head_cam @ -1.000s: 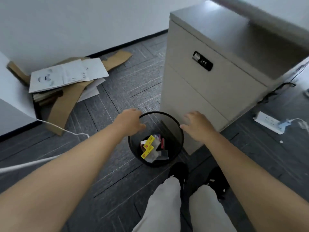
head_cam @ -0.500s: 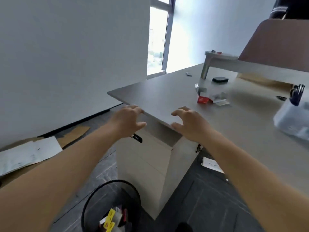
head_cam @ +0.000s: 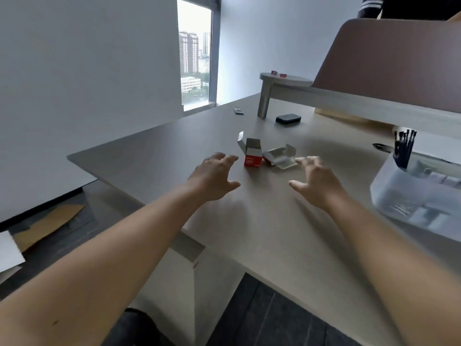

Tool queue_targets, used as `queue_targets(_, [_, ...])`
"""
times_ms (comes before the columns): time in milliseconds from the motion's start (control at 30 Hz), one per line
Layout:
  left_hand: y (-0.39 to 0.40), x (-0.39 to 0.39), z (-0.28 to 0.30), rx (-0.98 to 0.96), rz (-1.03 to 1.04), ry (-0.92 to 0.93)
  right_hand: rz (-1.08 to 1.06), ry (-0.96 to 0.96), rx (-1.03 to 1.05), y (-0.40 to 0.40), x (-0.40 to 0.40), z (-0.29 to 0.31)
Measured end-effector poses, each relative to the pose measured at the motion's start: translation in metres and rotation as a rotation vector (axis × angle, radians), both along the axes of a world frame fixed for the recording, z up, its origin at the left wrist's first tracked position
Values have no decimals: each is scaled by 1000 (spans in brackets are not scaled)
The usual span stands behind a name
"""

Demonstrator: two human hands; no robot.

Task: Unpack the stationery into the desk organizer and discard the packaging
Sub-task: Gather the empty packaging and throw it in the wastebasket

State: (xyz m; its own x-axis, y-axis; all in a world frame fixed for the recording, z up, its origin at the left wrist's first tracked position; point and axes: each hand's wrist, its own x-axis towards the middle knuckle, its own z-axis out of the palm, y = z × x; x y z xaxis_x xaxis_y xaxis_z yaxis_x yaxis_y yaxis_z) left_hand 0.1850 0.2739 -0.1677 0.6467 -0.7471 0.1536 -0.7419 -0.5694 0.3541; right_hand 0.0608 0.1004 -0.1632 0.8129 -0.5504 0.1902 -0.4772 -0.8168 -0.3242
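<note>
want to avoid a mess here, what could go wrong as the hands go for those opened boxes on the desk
1. The red box stands upright with its flap open, just beyond the left hand; a hasty grab could tip it, and whether it is empty cannot be told.
2. The flattened white box lies close beside it, so the right hand may knock one while taking the other.
3. The clear organizer sits near the right forearm; a wide sweep might bump it.

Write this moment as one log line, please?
phase: reaching for packaging | left hand: open, empty, above desk | right hand: open, empty | red box: upright, flap open | flattened carton: beside it | organizer: holds pens
</note>
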Motion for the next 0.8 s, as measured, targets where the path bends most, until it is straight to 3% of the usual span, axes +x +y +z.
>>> queue_targets(300, [-64, 48, -10, -61, -65, 111, 48, -45, 218, -50, 51, -13])
queue_targets(400, [-73, 55, -13, -99, -90, 152, 37, 7, 184, -54, 60, -15])
queue_targets(800, [-55, 49, -7, -205, 44, 91, 29, -140, 66, -39, 53, -8])
